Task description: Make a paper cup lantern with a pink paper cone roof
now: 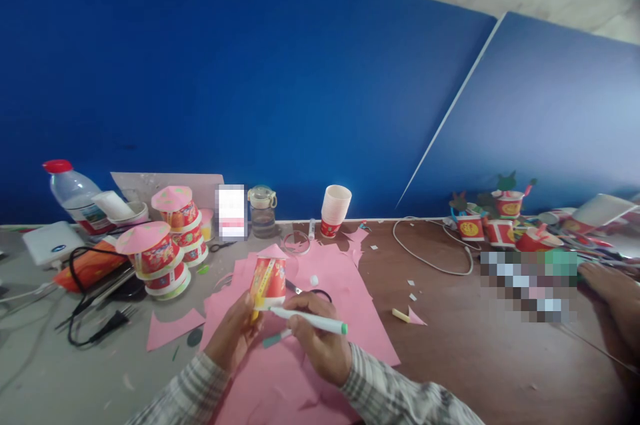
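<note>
My left hand (233,338) is closed around the base of a red paper cup (269,280) with a pink paper top, held upside down over a pink paper sheet (345,305). My right hand (320,342) grips a white marker (310,320) with a green end, its tip against the cup's lower edge. A green cap (273,340) lies just under my hands. Black scissors (313,292) lie behind the cup on the pink sheet.
Stacked red cups with pink lids (163,252) stand at left beside a water bottle (75,195), a black cable (95,318) and pink scraps (173,328). A white cup stack (335,210) and a glass jar (263,212) stand by the blue wall. Another person's hand (613,292) rests at right near decorated cups (500,222).
</note>
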### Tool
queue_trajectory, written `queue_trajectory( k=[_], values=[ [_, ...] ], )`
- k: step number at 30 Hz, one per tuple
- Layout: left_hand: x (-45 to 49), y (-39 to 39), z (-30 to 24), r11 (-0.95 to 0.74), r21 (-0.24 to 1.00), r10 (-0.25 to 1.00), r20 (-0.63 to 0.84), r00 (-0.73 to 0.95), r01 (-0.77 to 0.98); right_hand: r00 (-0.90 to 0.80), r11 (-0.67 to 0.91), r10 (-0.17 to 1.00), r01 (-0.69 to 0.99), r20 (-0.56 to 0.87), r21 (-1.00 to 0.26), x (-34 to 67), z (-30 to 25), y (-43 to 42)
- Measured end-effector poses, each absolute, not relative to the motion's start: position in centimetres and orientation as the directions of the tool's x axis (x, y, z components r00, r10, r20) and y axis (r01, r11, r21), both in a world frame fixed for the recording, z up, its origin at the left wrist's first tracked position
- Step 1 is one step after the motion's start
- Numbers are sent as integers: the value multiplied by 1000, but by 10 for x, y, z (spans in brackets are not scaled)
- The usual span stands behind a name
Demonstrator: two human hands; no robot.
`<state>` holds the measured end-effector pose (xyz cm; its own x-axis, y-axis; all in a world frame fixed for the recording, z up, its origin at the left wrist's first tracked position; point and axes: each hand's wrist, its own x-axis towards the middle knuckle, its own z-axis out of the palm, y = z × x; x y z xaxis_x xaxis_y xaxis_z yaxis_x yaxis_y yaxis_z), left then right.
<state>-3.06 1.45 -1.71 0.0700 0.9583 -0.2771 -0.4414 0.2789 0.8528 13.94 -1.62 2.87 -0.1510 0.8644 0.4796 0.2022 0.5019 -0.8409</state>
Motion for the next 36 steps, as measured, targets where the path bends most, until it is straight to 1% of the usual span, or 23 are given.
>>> queue_trajectory(
  k=[3,8,16,26,36],
  values=[
    [-31,14,-19,263,868,964,-248,92,-421,-145,486,873,192,465,-853,140,29,-16],
    [-31,14,-19,244,886,970,-215,118,-394,-153,423,903,144,402,-895,140,26,-15],
    [-32,14,-20,227,901,973,-191,131,-371,-157,390,915,121,371,-913,139,28,-16],
    [-29,13,-17,205,912,977,-171,124,-356,-155,407,909,141,386,-902,139,29,-15],
    [-30,14,-19,216,905,976,-186,115,-366,-141,443,895,181,423,-878,138,33,-15]
  ],
)
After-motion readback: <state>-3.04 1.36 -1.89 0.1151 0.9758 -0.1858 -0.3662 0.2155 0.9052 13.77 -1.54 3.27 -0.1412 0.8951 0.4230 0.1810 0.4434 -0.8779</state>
